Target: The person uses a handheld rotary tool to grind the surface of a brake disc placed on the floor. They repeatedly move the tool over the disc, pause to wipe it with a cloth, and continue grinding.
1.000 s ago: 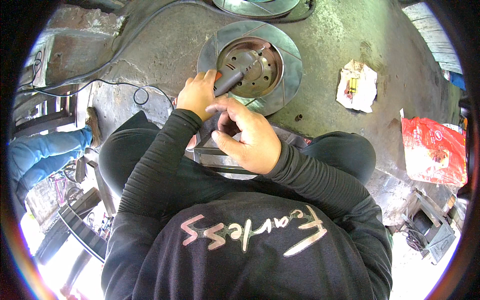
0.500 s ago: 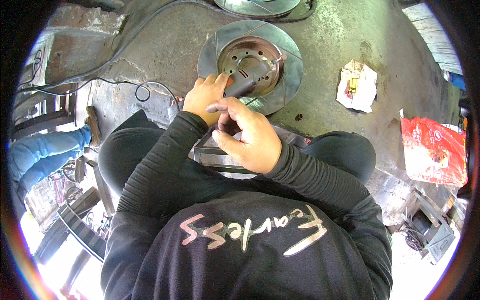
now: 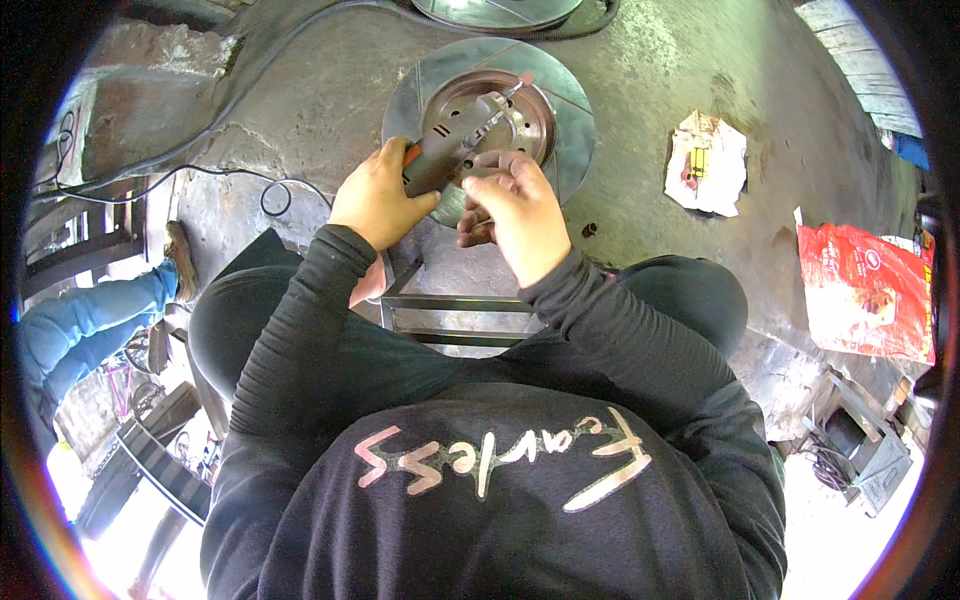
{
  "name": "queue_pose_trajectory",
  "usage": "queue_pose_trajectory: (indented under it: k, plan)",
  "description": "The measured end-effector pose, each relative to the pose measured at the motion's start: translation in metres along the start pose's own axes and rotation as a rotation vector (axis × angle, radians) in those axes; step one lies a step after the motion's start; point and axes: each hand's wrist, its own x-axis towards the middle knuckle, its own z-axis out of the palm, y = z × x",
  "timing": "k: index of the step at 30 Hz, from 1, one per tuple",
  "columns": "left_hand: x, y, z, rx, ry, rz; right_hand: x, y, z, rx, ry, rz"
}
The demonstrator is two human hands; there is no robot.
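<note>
My left hand (image 3: 376,197) is wrapped round the grey body of a die grinder (image 3: 447,152) with an orange switch. A pinkish grinding stone (image 3: 526,79) at its tip points away from me, over the far side of a slotted brake disc (image 3: 573,120). The disc lies flat on the floor, its raised hub partly hidden by the tool. Close to the grinder's right side is my right hand (image 3: 515,212), with fingers loosely bent and thumb apart from them. Nothing shows plainly in it, though its palm is hidden.
Another slotted disc (image 3: 500,12) lies at the far edge. Cables (image 3: 225,125) run across the floor on the left. A paper with small items (image 3: 706,180) and a red bag (image 3: 862,290) lie at right. A metal frame (image 3: 455,303) stands between my knees; another person's leg (image 3: 95,300) shows left.
The grinder has swung so its body and stone show more fully. My left hand has shifted left and nearer me. My right hand has moved off it, rightward and away from me.
</note>
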Motion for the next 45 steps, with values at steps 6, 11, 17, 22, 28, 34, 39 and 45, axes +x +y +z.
queue_pose_trajectory:
  k: [6,11,17,22,28,34,39,45]
  plan:
    - [-0.005,0.005,-0.007,-0.009,-0.107,-0.071,0.051,0.044,-0.018,-0.071,0.020,-0.044]
    - [-0.011,0.006,-0.012,0.033,-0.132,-0.037,0.066,0.057,-0.013,-0.057,0.049,-0.080]
    - [-0.005,0.020,-0.020,0.170,-0.160,-0.031,0.071,0.057,-0.010,-0.025,0.005,-0.042]
    - [0.013,0.023,-0.030,0.336,-0.236,0.011,0.072,0.052,-0.003,0.053,-0.070,-0.076]
    - [0.030,0.001,-0.019,0.362,-0.201,0.127,0.089,0.057,-0.005,0.180,-0.076,0.072]
    - [0.050,-0.003,-0.013,0.430,-0.157,0.213,0.103,0.051,-0.002,0.358,-0.020,0.147]
    - [0.058,0.000,-0.014,0.444,-0.177,0.215,0.121,0.061,-0.012,0.263,0.033,0.123]
    - [0.063,0.001,-0.011,0.460,-0.209,0.197,0.119,0.060,-0.014,0.274,0.040,0.138]
